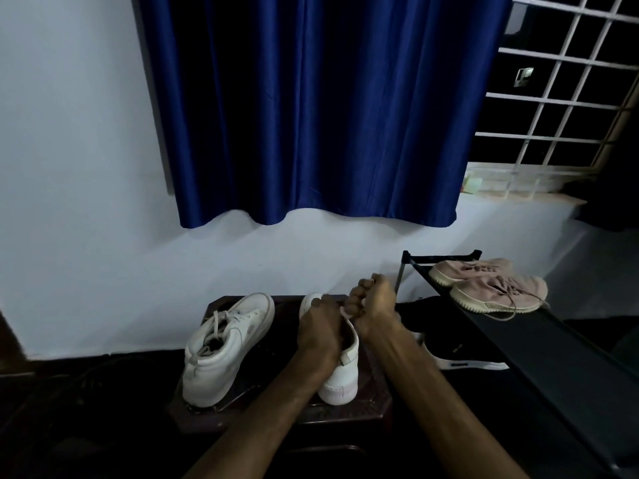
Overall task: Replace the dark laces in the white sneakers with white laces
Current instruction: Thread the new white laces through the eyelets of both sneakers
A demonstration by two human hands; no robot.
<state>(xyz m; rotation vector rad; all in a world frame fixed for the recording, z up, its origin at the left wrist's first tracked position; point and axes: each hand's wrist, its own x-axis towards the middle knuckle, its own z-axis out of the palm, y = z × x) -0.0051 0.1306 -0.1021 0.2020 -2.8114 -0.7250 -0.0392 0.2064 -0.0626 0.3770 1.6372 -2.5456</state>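
Observation:
Two white sneakers stand on a small dark stool (373, 414). The left sneaker (221, 347) carries light-coloured laces and nobody touches it. My left hand (320, 328) rests over the top of the right sneaker (342, 378), fingers curled into its lacing area and hiding it. Just above and to the right, my right hand (371, 302) is closed in a fist with the fingers curled tight; what it pinches is too small to make out. No lace is plainly visible on the right sneaker.
A dark slanted shoe rack (553, 344) on the right holds a pair of pink sneakers (491, 286). A black shoe (460, 357) lies under it. Behind are a white wall, a blue curtain (311, 108) and a barred window (567, 81).

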